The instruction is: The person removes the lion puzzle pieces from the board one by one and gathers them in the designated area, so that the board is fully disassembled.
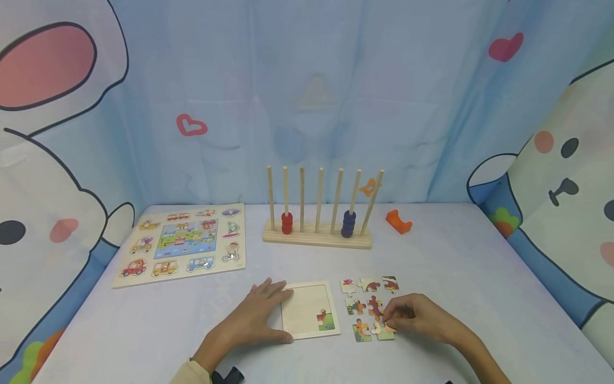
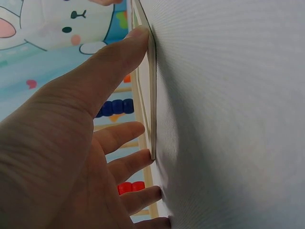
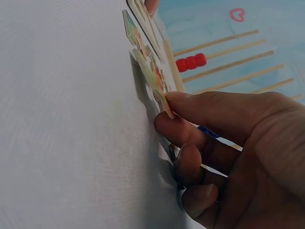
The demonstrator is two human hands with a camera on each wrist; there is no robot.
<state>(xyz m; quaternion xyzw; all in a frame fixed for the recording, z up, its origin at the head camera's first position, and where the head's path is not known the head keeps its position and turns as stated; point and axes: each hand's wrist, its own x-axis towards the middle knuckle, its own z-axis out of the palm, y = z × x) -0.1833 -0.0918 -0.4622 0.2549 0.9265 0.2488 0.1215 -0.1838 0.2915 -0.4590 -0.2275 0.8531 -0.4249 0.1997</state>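
My left hand (image 1: 254, 314) lies with fingers spread at the left side of a square wooden puzzle tray (image 1: 299, 314). Its thumb touches the tray's near edge, and its fingertips reach the far left corner. One puzzle piece (image 1: 326, 320) sits in the tray's lower right corner. My right hand (image 1: 424, 317) pinches a green and orange puzzle piece (image 3: 153, 78) between thumb and index finger, with its near side tilted up off the table. Several loose pieces (image 1: 355, 306) lie in rows between the tray and this hand.
Behind the tray stands a wooden peg rack (image 1: 316, 239) with red beads (image 1: 287, 223) and dark blue beads (image 1: 348, 224). A larger vehicle puzzle board (image 1: 122, 277) lies at back left. An orange curved block (image 1: 398, 222) lies right of the rack. A printed curtain (image 1: 307, 117) hangs behind.
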